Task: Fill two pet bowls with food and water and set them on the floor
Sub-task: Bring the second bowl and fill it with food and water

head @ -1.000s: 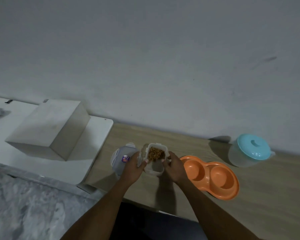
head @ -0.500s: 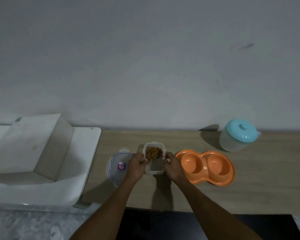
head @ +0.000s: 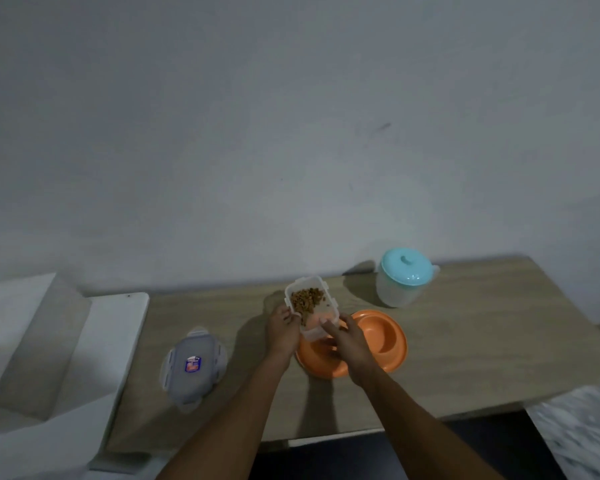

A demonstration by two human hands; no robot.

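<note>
The container lid (head: 194, 364) is seen lying far left. The food container (head: 310, 306) is gripped between left hand (head: 282, 329) and right hand (head: 344, 341), directly over the orange double bowl's (head: 388, 344) left well; the water jug (head: 406, 277) is seen beyond, right.

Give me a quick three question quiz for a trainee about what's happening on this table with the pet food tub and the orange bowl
1. True or false: the lid is on the food container.
2. Which is the container held over? A) the blue-lidded jug B) the left well of the orange double bowl C) the white box
3. How many hands hold the container?

Key
1. False: the lid lies on the table, left of the hands.
2. B.
3. Two: the left hand and the right hand grip it from either side.
</note>
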